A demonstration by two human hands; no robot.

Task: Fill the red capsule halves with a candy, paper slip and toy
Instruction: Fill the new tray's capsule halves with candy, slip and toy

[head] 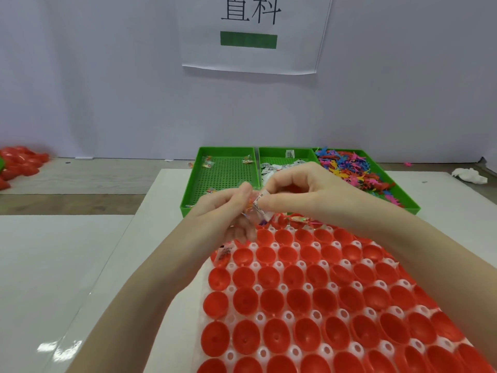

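Many red capsule halves [298,300] sit open side up in a white holder [289,316] in front of me. Above its far left corner my left hand [226,211] grips a bunch of wrapped candies [250,208]. My right hand [301,192] pinches a white paper slip [258,201] against those candies. One half at the left edge holds a candy and a slip [224,254]. A far-row half holds a wrapped candy [298,219]. Three green trays stand behind: candies [226,173], paper slips [285,158], small coloured toys [349,168].
A pile of red capsule halves [18,162] lies at the far left on the wooden table. A crumpled white tissue [469,175] lies at the far right. A white wall with a paper sign [252,33] stands behind the trays.
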